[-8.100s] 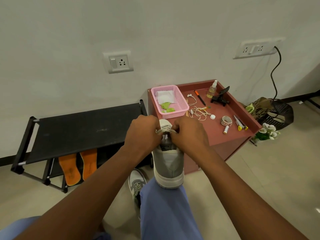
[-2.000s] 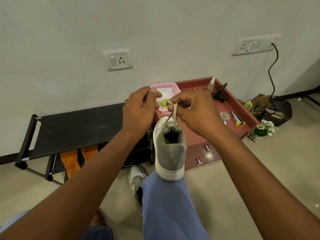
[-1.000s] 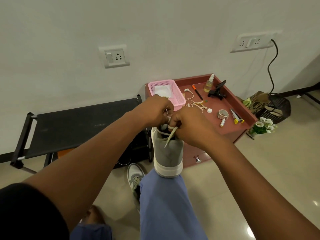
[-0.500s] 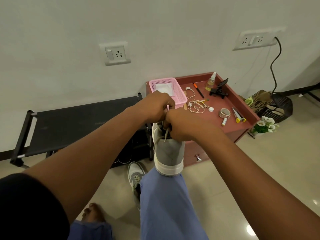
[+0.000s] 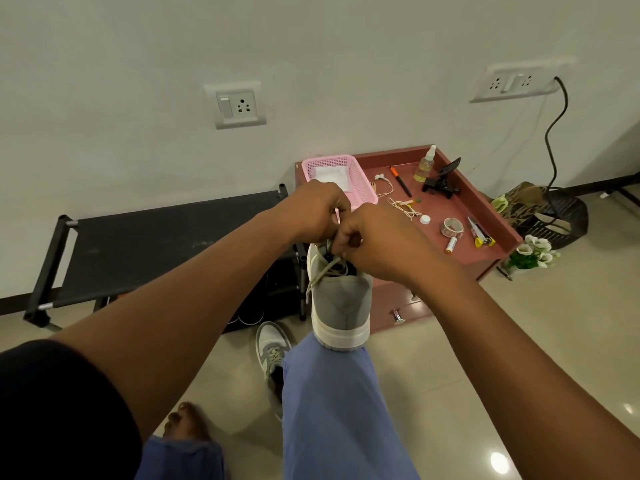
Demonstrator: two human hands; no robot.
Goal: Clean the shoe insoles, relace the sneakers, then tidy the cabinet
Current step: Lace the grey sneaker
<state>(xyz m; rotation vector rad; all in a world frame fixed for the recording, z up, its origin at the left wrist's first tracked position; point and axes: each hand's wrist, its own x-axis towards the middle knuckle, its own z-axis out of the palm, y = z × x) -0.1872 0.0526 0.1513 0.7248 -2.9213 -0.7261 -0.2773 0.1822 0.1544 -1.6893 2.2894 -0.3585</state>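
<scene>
Sitting with one knee up, a person rests a grey sneaker (image 5: 341,303) heel-down on the blue trouser leg (image 5: 332,403). Both hands meet at the top of the shoe. The left hand (image 5: 317,211) has its fingers curled in, and the right hand (image 5: 372,237) pinches the cream shoelace (image 5: 323,270) near the shoe's opening. What the left fingers hold is hidden behind the right hand, so I cannot tell if they grip the lace too. One loose end of the lace hangs down the shoe's left side.

A second grey sneaker (image 5: 272,351) lies on the shiny floor below, beside the raised leg. A bare foot (image 5: 185,420) shows near the bottom.

Behind the hands stands a red-brown cabinet (image 5: 485,216) against the white wall. On its top sit a pink basket (image 5: 362,181) with a white cloth (image 5: 329,174) inside, white earphones (image 5: 384,183), a marker (image 5: 401,181), a small spray bottle (image 5: 426,164), a black phone stand (image 5: 443,183), a tangle of string (image 5: 407,209), a white cap (image 5: 425,220), a roll of tape (image 5: 452,226) and a white battery (image 5: 451,244).

To the left is a black shoe rack (image 5: 156,237). On the far right, a dark basket (image 5: 561,216) and white flowers (image 5: 533,251) sit on the floor.
</scene>
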